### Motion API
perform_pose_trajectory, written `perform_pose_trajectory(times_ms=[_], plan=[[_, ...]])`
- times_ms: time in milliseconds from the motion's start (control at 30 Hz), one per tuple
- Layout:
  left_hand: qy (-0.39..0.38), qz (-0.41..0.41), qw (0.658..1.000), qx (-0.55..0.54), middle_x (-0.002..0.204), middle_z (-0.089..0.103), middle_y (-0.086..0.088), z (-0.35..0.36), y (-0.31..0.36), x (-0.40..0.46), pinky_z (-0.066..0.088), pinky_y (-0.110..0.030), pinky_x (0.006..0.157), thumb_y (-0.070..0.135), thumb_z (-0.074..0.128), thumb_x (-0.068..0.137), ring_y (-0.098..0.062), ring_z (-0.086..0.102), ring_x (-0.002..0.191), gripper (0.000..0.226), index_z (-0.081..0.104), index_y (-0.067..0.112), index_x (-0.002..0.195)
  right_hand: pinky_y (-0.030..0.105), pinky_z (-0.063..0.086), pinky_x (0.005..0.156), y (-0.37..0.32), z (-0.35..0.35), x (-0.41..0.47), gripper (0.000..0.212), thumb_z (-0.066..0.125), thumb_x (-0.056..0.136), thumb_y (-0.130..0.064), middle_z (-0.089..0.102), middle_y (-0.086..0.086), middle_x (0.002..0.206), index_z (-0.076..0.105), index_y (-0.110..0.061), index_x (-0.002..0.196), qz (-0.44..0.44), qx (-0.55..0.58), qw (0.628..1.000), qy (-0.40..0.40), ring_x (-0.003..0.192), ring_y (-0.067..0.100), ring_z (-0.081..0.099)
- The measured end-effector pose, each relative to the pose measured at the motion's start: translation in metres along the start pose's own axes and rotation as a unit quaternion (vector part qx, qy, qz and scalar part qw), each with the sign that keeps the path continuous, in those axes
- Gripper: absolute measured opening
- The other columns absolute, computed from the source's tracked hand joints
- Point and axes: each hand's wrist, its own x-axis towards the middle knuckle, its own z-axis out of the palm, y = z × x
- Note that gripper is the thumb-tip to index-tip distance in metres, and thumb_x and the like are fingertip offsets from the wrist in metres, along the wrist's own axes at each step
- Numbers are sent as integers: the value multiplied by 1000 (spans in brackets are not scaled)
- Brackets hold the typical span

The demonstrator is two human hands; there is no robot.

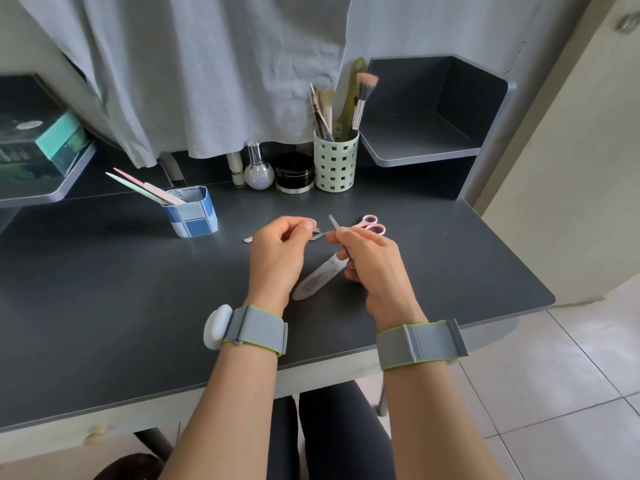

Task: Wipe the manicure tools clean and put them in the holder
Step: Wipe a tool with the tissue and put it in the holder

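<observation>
- Between both hands, a small metal tool (pixel 320 233); left hand (pixel 278 252) pinches one end; right hand (pixel 369 263) grips tweezers (pixel 341 237)
- Beyond the right hand, pink scissors (pixel 372 224) on the surface (pixel 138 289)

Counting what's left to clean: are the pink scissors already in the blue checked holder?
No, the pink scissors lie on the desk beyond the right hand, apart from the blue checked holder.

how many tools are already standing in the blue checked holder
2, both nail files: a green one and a pink one, side by side, leaning out to the left of the blue checked holder. Anything shorter inside it would be hidden by its wall.
</observation>
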Motion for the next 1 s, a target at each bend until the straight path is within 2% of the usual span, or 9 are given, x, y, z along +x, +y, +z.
perform_pose_trajectory(times_ms=[167, 400, 567, 733, 867, 1000], plan=[[11, -16, 999, -34, 83, 70, 7, -14, -2, -2, 49, -25, 70, 24, 60, 98, -6, 57, 74, 16, 76, 21, 99, 32, 45, 71, 1, 14, -4, 20, 63, 91, -26, 62, -2, 71, 80, -22, 82, -18, -43, 998, -32, 68, 9, 51], [22, -16, 999, -44, 83, 69, 8, -24, -2, -4, 45, -8, 58, 20, 57, 100, 10, 60, 69, 19, 76, 18, 103, 31, 43, 66, 3, 27, -7, 21, 63, 90, -28, 59, -6, 65, 80, -20, 79, -42, -82, 994, -54, 61, 9, 49], [27, -17, 998, -50, 86, 70, 7, -31, 0, -5, 47, -23, 70, 23, 60, 98, -6, 61, 83, 18, 75, 17, 103, 31, 44, 66, 4, 34, -9, 22, 64, 90, -29, 61, -6, 63, 80, -21, 78, -50, -100, 992, -59, 62, 9, 51], [28, -16, 998, -53, 83, 69, 9, -38, 1, -8, 53, -33, 78, 23, 60, 98, -4, 60, 79, 17, 76, 19, 103, 26, 44, 61, 2, 38, -13, 23, 62, 92, -28, 61, -4, 64, 80, -20, 79, -51, -101, 991, -64, 52, 5, 53], [31, -13, 998, -48, 84, 70, 7, -42, 2, -10, 53, -31, 80, 22, 60, 98, -4, 62, 81, 18, 76, 17, 105, 28, 45, 61, 2, 41, -15, 22, 63, 90, -26, 62, -4, 65, 80, -19, 77, -58, -97, 992, -62, 63, 9, 54], [31, -15, 998, -50, 83, 70, 7, -44, 2, -11, 51, -27, 76, 22, 60, 98, -5, 63, 82, 18, 76, 16, 103, 28, 45, 61, 3, 43, -16, 23, 63, 91, -26, 63, -2, 67, 80, -19, 78, -61, -98, 991, -66, 65, 10, 54]])
